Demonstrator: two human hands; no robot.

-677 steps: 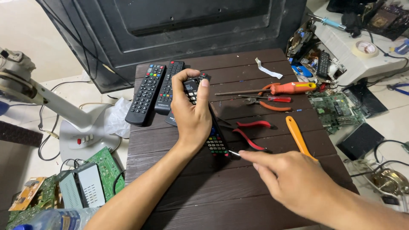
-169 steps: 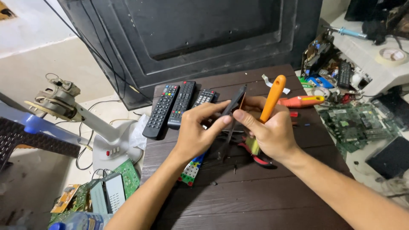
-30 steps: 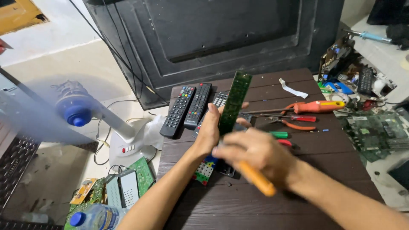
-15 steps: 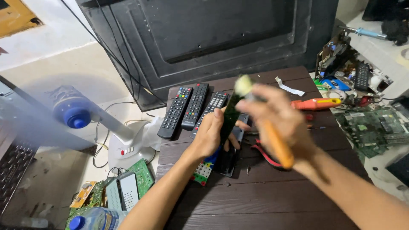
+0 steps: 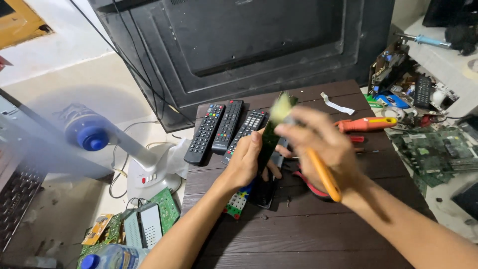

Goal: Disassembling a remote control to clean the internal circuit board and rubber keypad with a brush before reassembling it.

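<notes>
My left hand [image 5: 247, 160] grips a long green circuit board [image 5: 269, 133] and holds it upright over the dark wooden table [image 5: 308, 234]. My right hand [image 5: 318, 147] is blurred with motion and holds a brush with an orange handle [image 5: 323, 175], its pale bristles [image 5: 280, 108] at the top of the board. Under my left hand lie a black remote shell [image 5: 264, 192] and a rubber keypad with coloured buttons [image 5: 237, 201].
Three black remotes [image 5: 226, 128] lie side by side at the table's far left. Red pliers [image 5: 309, 185] and an orange-handled screwdriver [image 5: 366, 124] lie to the right. A black television back [image 5: 249, 40] leans behind. A white desk fan [image 5: 107, 144] stands left; circuit boards [image 5: 433, 152] clutter the right.
My right hand has swept the brush from low in front of the board up and across its top. My left hand has kept the board upright, now slightly lower.
</notes>
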